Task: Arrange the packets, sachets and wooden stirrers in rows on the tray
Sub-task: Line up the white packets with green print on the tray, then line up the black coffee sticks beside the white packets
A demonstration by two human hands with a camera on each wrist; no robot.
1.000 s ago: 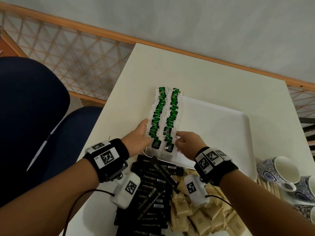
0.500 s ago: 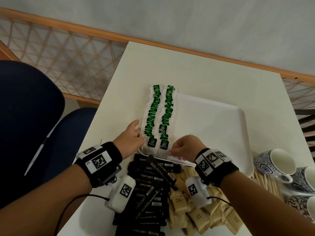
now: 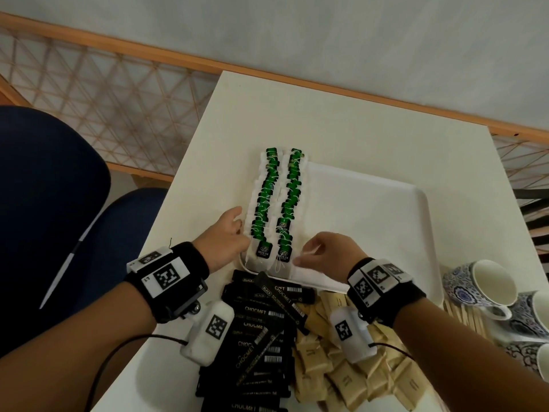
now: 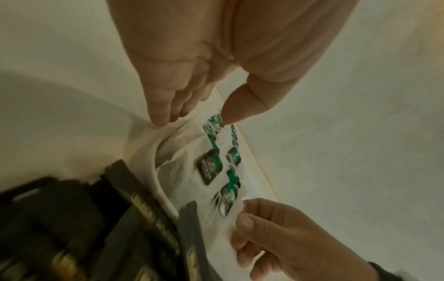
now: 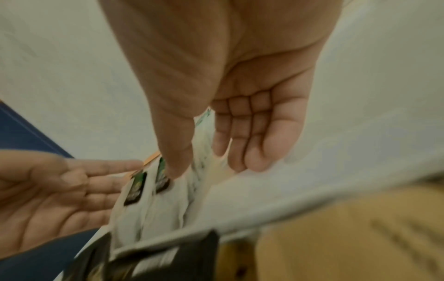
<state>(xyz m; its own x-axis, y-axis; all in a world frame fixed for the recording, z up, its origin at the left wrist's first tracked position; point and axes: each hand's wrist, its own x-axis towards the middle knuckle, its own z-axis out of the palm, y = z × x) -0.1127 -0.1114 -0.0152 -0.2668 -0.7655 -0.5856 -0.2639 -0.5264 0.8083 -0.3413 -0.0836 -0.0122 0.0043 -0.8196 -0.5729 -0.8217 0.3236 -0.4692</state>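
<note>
Two rows of green-tagged tea bags point(image 3: 277, 203) lie along the left side of the white tray point(image 3: 371, 221). My left hand point(image 3: 239, 224) stands beside the left row near its near end, fingers straight against the bags' edge point(image 4: 197, 114). At the near end of the right row is my right hand point(image 3: 303, 257), its thumb resting on the last tea bag and its fingers relaxed at the bag's right side point(image 5: 209, 163). Neither hand holds anything. Black sachets point(image 3: 267, 337) and brown packets point(image 3: 341, 367) lie heaped in front of the tray. Wooden stirrers point(image 3: 466, 316) lie at the right.
Blue-patterned cups point(image 3: 481, 281) stand at the right, next to the stirrers. The white table point(image 3: 326, 129) ends at a wooden lattice railing point(image 3: 118, 84) behind and to the left. A dark blue chair point(image 3: 44, 203) is at my left.
My right hand has slid from beside the right row to its near end. The left hand has shifted slightly left and toward me. The rows lie as before.
</note>
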